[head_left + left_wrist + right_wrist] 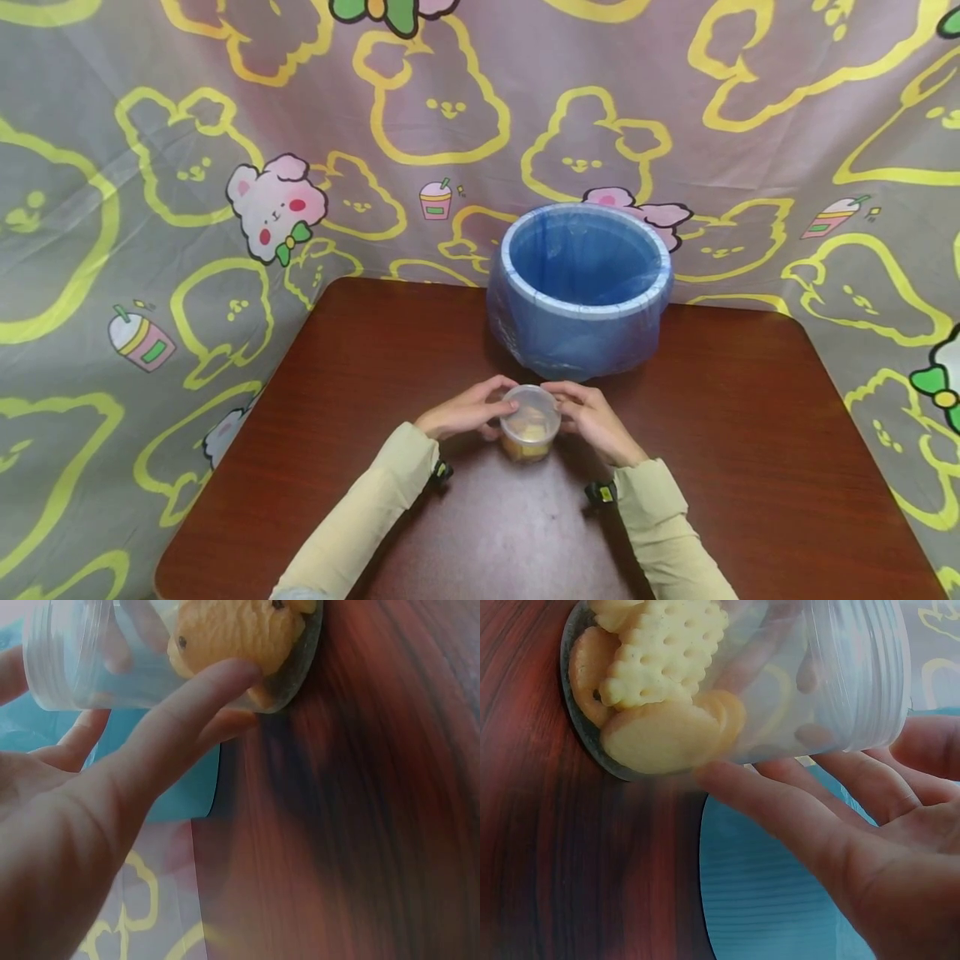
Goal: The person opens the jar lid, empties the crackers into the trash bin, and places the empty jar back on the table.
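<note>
A clear plastic jar (530, 414) with a ribbed top stands upright on the table, close in front of a blue bin. Biscuits lie in its lower part: a pale, dimpled rectangular cracker (666, 654), a smooth oval biscuit (660, 739) and, from the other side, a golden biscuit (232, 637) with dark spots. My left hand (467, 410) holds the jar's left side, its fingers spread along the wall and up by the ribbed top. From the right, my right hand (597, 419) holds the opposite side in the same way.
The blue bin (581, 346), lined with a thin bluish bag folded over its white rim, stands behind the jar near the table's back edge. Patterned cloth (450, 108) hangs behind and beside the brown table (750, 467). Wrist straps show below both hands.
</note>
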Action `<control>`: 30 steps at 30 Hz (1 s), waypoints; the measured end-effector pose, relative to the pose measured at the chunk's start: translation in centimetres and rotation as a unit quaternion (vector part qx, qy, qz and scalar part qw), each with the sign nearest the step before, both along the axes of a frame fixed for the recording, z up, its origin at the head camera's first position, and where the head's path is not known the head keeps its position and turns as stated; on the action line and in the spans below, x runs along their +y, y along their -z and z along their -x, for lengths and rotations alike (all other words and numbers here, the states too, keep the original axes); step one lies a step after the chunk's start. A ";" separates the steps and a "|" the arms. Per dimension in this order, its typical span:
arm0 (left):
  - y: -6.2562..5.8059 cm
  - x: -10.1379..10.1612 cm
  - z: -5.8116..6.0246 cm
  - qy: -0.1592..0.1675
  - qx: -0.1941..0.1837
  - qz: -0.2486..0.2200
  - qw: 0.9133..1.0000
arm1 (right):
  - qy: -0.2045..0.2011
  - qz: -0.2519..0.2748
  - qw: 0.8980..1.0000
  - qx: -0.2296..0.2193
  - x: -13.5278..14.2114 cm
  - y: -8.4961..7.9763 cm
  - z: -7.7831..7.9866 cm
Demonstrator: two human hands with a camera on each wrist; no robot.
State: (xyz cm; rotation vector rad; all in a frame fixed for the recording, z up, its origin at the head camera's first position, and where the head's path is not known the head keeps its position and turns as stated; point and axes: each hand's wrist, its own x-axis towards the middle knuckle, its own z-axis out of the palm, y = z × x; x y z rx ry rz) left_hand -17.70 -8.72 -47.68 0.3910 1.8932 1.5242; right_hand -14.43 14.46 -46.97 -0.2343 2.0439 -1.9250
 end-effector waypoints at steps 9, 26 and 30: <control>-0.3 0.8 -0.2 0.007 0.005 -0.004 1.000 | 0.012 -0.007 1.000 -0.002 0.9 -0.1 -0.3; 0.1 2.3 -0.1 0.027 0.002 -0.008 1.000 | 0.011 -0.002 1.000 -0.009 2.3 -0.1 -1.2; -0.1 2.7 -0.2 0.031 0.001 -0.010 0.999 | 0.012 0.000 1.000 -0.010 2.8 0.0 -1.4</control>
